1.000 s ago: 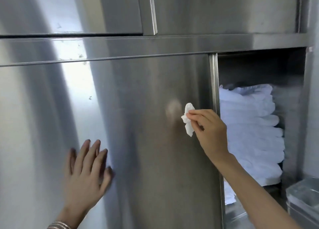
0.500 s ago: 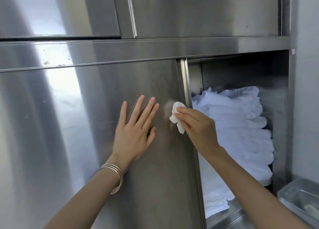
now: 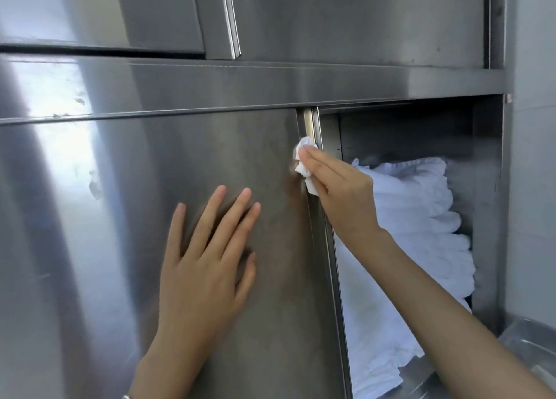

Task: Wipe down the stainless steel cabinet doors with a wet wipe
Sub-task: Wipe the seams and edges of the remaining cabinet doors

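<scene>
A stainless steel sliding cabinet door (image 3: 126, 218) fills the left and middle of the view, with smudges on its bright left part. My left hand (image 3: 207, 266) lies flat on the door, fingers spread and straight. My right hand (image 3: 340, 194) presses a crumpled white wet wipe (image 3: 304, 164) against the door's right edge strip, with the fingers laid straight over the wipe. Most of the wipe is hidden under the fingers.
Beside the door edge the cabinet stands open, with a stack of folded white cloths (image 3: 421, 224) inside. Upper cabinet doors (image 3: 346, 16) sit above a steel rail (image 3: 240, 85). A steel tray (image 3: 529, 347) shows at the bottom right, next to a white wall (image 3: 532, 188).
My left hand came up from low left and now rests flat on the door near the right hand. My right hand carried the wipe from the door face up to the door's right edge.
</scene>
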{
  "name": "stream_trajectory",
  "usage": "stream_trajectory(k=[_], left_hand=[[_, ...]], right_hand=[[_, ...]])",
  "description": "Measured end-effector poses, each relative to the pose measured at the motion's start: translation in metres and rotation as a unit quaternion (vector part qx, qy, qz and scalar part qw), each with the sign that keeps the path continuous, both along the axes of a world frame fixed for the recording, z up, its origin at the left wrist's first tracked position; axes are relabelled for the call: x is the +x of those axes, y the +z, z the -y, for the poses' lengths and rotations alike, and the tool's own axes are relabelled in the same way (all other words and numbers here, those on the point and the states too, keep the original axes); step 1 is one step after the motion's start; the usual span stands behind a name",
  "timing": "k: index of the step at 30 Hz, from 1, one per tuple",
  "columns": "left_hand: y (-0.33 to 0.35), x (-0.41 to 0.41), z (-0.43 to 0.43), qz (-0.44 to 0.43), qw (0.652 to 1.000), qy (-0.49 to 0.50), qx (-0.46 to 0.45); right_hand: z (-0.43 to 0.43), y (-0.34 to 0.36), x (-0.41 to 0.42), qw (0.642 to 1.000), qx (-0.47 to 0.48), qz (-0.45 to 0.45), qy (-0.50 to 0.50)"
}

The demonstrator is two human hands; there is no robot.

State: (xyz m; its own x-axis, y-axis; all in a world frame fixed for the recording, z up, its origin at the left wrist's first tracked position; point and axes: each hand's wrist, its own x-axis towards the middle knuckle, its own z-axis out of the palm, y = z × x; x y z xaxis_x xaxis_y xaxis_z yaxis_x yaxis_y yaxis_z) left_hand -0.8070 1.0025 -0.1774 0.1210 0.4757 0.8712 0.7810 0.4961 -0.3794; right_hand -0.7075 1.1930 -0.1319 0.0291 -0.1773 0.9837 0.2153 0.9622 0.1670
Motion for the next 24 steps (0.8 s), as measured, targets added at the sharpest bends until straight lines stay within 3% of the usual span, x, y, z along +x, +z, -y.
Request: stream_trajectory(k=[5, 9, 13, 19, 24], left_hand=[[0.019, 0.018, -0.026, 0.041, 0.994, -0.066, 0.075], [0.026, 0.013, -0.049, 0.038, 0.994, 0.024, 0.099], [0.017, 0.002, -0.059, -0.004, 0.992, 0.062, 0.114], [0.019, 0.007, -0.063, -0.017, 0.989, 0.092, 0.112], [0.019, 0.008, -0.066, -0.02, 0.986, 0.109, 0.121]], right_hand=[[0.006, -0.044, -0.005, 1.0, -0.01, 0.004, 0.012], [0.002, -0.008, -0.004, 0.999, 0.032, 0.016, -0.006], [0.006, 0.048, -0.015, 0.998, -0.002, -0.033, 0.055], [-0.005, -0.005, -0.012, 0.996, 0.019, -0.019, 0.088], [-0.016, 0.023, -0.016, 0.99, 0.047, -0.027, 0.13]])
